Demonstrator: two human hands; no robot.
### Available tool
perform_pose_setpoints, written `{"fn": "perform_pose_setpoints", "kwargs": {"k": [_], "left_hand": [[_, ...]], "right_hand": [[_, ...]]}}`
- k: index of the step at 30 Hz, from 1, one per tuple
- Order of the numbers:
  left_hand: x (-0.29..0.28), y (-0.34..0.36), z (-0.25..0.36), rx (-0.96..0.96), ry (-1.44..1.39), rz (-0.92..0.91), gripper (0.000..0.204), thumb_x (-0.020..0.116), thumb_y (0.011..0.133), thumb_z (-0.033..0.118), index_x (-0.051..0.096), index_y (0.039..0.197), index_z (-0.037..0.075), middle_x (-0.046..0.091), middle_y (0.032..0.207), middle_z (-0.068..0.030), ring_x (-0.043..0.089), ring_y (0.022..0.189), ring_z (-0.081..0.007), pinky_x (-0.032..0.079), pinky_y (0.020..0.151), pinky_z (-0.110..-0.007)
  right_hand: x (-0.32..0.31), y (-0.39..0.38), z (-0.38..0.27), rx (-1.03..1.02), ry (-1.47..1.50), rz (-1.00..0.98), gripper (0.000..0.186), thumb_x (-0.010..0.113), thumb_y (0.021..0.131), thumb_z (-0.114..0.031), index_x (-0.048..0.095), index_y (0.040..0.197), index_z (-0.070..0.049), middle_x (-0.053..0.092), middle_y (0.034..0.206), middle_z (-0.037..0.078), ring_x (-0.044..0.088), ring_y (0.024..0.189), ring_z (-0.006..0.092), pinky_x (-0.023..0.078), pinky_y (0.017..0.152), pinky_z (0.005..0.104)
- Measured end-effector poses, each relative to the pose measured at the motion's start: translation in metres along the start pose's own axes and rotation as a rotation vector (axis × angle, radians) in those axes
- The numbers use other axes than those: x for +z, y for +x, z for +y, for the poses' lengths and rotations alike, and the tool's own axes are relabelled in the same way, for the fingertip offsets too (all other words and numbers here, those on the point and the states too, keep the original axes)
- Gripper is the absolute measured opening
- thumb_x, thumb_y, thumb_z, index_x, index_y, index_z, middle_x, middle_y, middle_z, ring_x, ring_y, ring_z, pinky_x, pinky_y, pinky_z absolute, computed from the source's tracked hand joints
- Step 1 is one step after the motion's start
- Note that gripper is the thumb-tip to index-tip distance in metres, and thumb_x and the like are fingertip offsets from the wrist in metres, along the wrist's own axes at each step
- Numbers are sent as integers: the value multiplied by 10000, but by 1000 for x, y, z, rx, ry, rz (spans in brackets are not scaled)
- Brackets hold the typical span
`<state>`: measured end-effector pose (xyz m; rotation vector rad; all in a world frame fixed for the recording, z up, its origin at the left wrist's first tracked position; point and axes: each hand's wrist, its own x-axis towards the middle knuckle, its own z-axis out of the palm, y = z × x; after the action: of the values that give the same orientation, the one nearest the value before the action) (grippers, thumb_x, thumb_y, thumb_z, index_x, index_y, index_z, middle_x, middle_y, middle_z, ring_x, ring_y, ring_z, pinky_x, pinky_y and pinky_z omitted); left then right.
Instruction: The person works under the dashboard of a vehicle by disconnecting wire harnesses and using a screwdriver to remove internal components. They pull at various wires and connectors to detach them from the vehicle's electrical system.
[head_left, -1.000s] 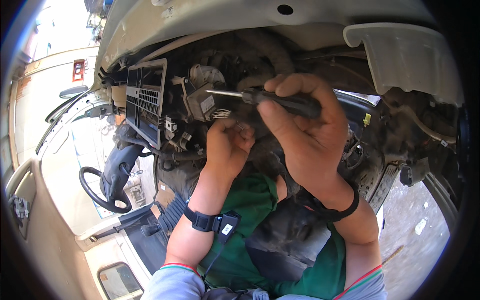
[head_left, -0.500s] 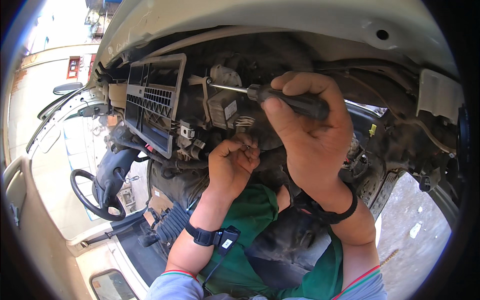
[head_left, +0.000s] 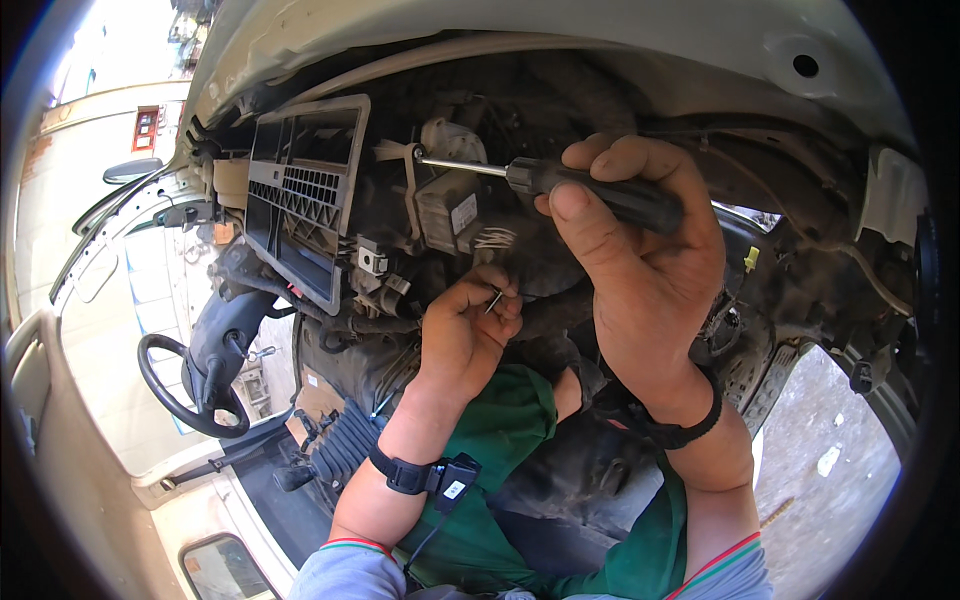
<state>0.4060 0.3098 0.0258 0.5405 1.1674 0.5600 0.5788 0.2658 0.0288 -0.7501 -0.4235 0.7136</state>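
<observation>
My right hand [head_left: 655, 270] is wrapped round the black handle of a screwdriver [head_left: 525, 176]. Its thin steel shaft points left, and the tip meets the top of a narrow metal bracket [head_left: 411, 192]. Beside that bracket sits a boxy dusty module [head_left: 450, 212] with a pale label. Lower down, my left hand [head_left: 462, 325] has its fingers curled in a pinch. A small thin metal piece [head_left: 493, 300] pokes out between thumb and fingers; its exact kind is too small to make out. Pale wires [head_left: 495, 238] lie just above these fingers.
An opened-up vehicle dashboard surrounds my hands. A grey vent frame [head_left: 350, 200] stands left of the bracket, with the steering wheel [head_left: 160, 400] further left. A yellow connector [head_left: 751, 259] hangs right of my right hand. The beige body panel [head_left: 600, 25] arches overhead.
My right hand has shifted slightly right, while the screwdriver tip stays at the bracket. The metal piece in my left fingers now shows more plainly.
</observation>
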Motion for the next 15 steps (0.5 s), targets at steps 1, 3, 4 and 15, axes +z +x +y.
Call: {"fn": "perform_pose_setpoints", "kwargs": {"k": [1,3,4,15], "left_hand": [[0,0,0,-3,6,5,119,470,834,73,562,902,38,546,881,-66,515,753,-165,400,635,-277],[-1,0,0,-14,-15,-1,123,469,839,80,563,906,38,546,881,-67,513,754,-167,402,640,-278],[-1,1,0,-23,-37,-6,127,467,844,87,563,911,38,546,881,-67,511,755,-169,403,646,-280],[-4,1,0,-30,-49,12,175,456,863,115,568,966,29,554,865,-72,509,744,-177,401,651,-286]], "right_hand": [[0,0,0,9,-35,1,223,651,877,66,538,1056,-5,614,1106,120,642,919,145,559,844,290],[-1,0,1,8,-27,5,222,651,877,65,539,1056,-4,616,1104,121,644,916,149,560,841,290],[-2,0,1,6,-21,8,221,650,877,65,540,1055,-3,618,1102,122,646,912,152,560,838,290],[-1,2,2,31,-18,86,188,668,891,-13,554,1039,3,635,1039,115,644,834,147,567,776,292]]}}
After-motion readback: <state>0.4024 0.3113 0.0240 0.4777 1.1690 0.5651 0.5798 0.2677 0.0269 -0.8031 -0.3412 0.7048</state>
